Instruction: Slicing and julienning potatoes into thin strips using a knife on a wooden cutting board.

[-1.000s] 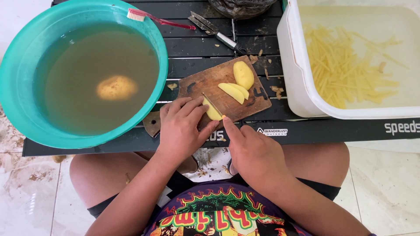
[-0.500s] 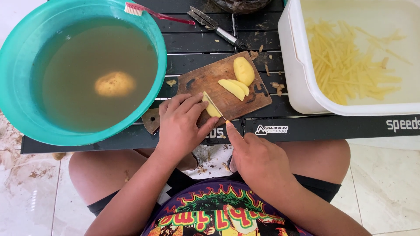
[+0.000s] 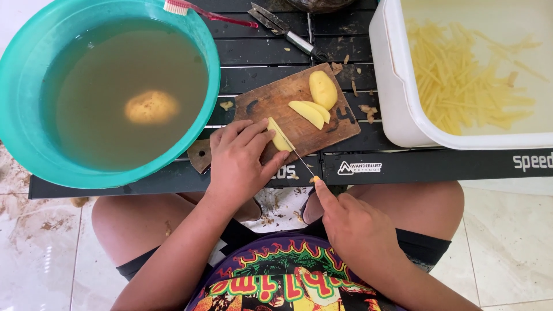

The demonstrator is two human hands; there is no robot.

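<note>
The left hand (image 3: 242,158) lies curled over the near edge of a wooden cutting board (image 3: 282,109), its fingertips pressing a peeled yellow potato piece (image 3: 279,137) down onto the wood. The right hand (image 3: 354,222) is closed around the handle of a knife (image 3: 296,152), forefinger stretched along the top; the thin blade runs up from the hand and meets the potato piece right beside the left fingertips. The handle itself is hidden inside the fist.

Farther back on the same board sit two cut wedges (image 3: 310,112), overlapping one another, and a larger potato half (image 3: 322,89) just behind them (all peeled and pale yellow). The board rests on a dark slatted tabletop (image 3: 259,57), with scraps of peel scattered near its right corner.

To the left stands a teal basin (image 3: 17,115) full of cloudy water, one whole potato (image 3: 151,107) sunk in it and a red toothbrush (image 3: 207,11) across its rim. A peeler (image 3: 288,31) lies on the tabletop behind the board. At the right, a white tub (image 3: 391,98) holds water and many thin potato sticks (image 3: 461,80).
</note>
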